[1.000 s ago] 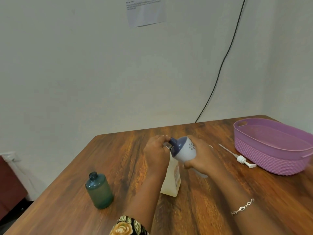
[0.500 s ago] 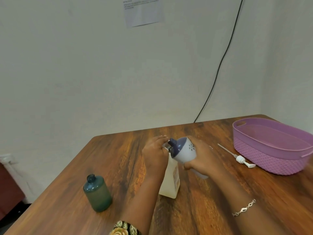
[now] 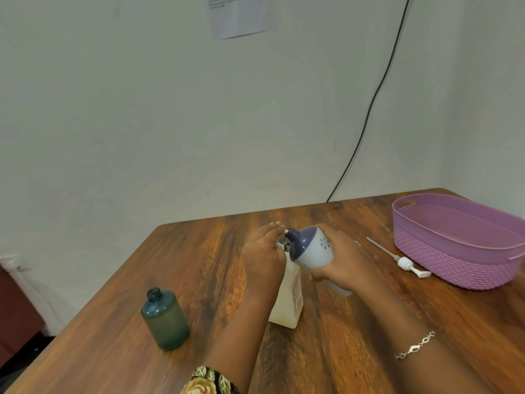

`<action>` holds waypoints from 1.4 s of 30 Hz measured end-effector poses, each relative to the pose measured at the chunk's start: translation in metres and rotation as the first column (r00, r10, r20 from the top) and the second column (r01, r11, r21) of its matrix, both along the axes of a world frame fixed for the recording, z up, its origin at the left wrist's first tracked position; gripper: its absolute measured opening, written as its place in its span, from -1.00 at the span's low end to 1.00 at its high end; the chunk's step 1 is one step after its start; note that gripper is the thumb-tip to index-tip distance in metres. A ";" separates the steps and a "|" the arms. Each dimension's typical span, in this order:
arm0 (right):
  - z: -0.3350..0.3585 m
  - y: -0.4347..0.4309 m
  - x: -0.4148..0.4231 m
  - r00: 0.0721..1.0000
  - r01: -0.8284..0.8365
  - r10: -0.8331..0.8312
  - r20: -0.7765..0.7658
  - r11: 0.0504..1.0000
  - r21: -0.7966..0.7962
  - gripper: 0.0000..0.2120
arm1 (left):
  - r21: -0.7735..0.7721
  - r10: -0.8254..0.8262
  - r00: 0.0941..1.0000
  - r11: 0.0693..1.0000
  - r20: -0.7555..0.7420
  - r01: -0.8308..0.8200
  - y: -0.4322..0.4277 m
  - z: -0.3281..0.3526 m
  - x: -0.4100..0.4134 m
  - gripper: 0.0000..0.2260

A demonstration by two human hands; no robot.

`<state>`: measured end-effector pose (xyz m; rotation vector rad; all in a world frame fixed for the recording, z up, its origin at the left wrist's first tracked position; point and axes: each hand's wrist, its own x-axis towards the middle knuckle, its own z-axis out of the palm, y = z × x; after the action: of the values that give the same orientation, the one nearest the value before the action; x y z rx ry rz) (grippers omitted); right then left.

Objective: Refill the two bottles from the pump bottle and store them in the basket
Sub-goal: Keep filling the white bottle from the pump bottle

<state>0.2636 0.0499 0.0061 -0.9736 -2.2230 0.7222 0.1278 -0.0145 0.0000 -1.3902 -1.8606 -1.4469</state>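
Right hand (image 3: 343,263) grips tilted bottle (image 3: 312,251) — left hand (image 3: 262,254) (fingers (image 3: 272,227) flat) presses pump bottle (image 3: 287,305).

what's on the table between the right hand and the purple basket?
Head view: a loose white pump with its tube, lying on the table beside the basket.

Right hand (image 3: 343,260) holds the white bottle (image 3: 315,251) tilted beside the pump bottle (image 3: 289,302), whose top the left hand (image 3: 262,251) covers.
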 end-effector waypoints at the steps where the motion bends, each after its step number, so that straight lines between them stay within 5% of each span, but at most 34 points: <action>1: 0.000 -0.001 0.000 1.000 -0.001 0.001 0.015 1.000 0.004 -0.23 | 0.020 0.000 1.000 1.000 -0.012 0.001 -0.002 -0.003 0.002 -0.74; 28: 0.006 -0.005 0.002 0.999 -0.037 0.037 0.032 0.999 0.008 -0.26 | -0.033 0.022 0.993 0.999 -0.120 -0.026 0.001 -0.001 -0.009 -0.75; 42: 0.016 -0.011 0.003 0.996 -0.051 0.052 0.066 0.999 -0.014 -0.28 | -0.015 0.016 1.000 1.000 -0.025 -0.017 -0.002 0.004 0.000 -0.74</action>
<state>0.2671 0.0384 0.0220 -0.9619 -2.3120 0.7368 0.1283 -0.0167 0.0041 -1.3903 -1.8675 -1.4040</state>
